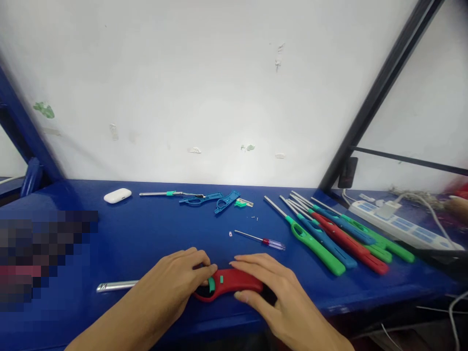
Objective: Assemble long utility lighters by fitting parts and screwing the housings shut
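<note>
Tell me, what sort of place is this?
Probably a workshop bench: a screwdriver, loose blue lighter parts and a bunch of long lighters lie on the blue table.

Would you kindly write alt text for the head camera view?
A person's left hand and right hand hold a red long-nosed lighter at a blue table, the left near its green trigger, the right at its handle. Beyond lie a screwdriver and separate blue shell pieces; more long-nosed lighters lie to the right.
</note>
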Available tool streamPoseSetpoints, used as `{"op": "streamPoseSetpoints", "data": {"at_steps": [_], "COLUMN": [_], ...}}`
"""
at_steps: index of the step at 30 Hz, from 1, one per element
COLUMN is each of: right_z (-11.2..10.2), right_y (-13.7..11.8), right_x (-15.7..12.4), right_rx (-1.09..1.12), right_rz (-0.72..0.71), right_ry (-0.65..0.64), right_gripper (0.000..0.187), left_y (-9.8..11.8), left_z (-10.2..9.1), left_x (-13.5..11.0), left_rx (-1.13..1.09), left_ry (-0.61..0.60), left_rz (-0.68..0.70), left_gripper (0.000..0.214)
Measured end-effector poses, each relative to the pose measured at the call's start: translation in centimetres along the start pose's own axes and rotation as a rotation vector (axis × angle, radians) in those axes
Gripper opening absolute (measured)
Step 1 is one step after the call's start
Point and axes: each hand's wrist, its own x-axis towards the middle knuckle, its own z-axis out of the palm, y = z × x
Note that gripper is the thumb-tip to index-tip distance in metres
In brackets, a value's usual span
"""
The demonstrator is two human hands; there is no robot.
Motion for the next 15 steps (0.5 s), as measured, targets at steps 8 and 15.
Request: {"op": "streamPoseSetpoints", "data": {"at_steps": [8, 15], "right_z": [-6.4, -6.4], "right_y": [5.8, 10.2], "right_x": [6.8, 11.6], "right_rx": [-0.256, -0.286], "right_rz": [0.157, 0.335], "right_ry": [0.13, -0.124], "right_gripper": [0.025, 0.031], "left_y": [0.8, 3.2], "left_z": [-0.5, 2.1], "left_x": [-0.7, -0.7], "left_rx": [-0.119, -0.004], "left_ry": [0.046, 0.258], "left_rz": [-0.077, -0.135], "left_gripper": [0.07, 0.038]}}
